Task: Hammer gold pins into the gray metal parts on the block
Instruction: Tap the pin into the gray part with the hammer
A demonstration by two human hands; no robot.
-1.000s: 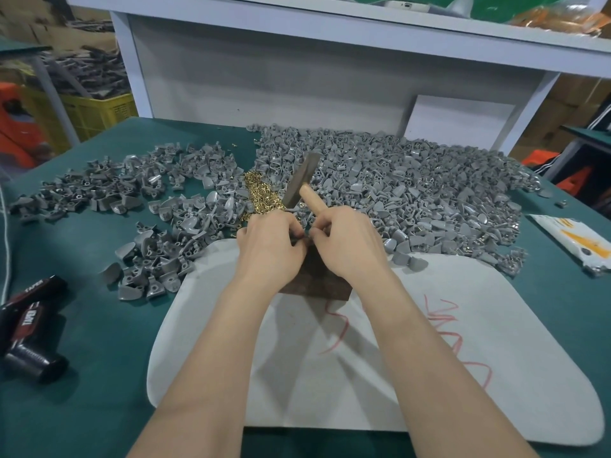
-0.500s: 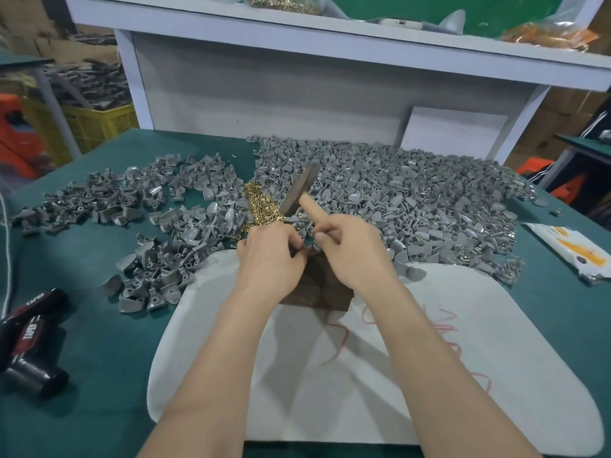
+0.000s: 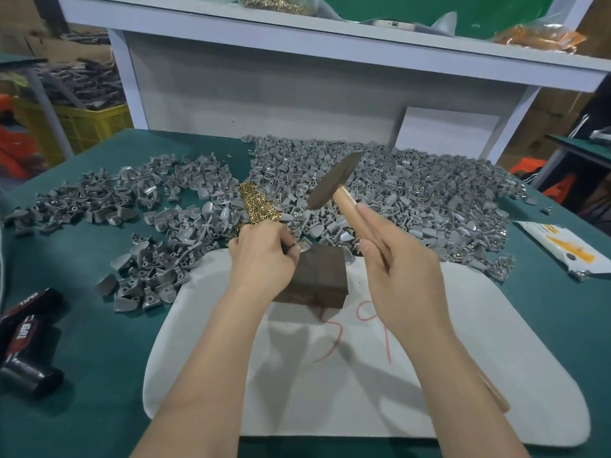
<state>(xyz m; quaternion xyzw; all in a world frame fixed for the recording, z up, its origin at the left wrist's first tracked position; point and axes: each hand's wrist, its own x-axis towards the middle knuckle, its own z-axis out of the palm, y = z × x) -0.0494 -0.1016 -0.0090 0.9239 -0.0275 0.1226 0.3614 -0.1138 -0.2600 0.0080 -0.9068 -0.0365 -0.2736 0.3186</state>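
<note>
Part (image 3: 303, 249) is pinched at the far-left corner of the block (image 3: 319, 276) by the left hand (image 3: 261, 259). Hammer (image 3: 334, 183) is gripped at the handle by the right hand (image 3: 400, 276), head raised beyond the block. Part lies down-left of the head; pin can't be made out.

Moderately bright, lit softly from overhead. Throws faint, blurry-edged forearm shadows across the white mat (image 3: 463, 375) around 6 o'clock, with a darker band under the dark block (image 3: 317, 276). Glints dully off the gray metal parts (image 3: 413, 193) toward 1 o'clock. Bows the shelf edge (image 3: 330, 38) at 12 o'clock, fisheye-style. Softens the hammer (image 3: 334, 183) slightly. Dims and blurs the yellow crate (image 3: 89, 123) at 10 o'clock.
</note>
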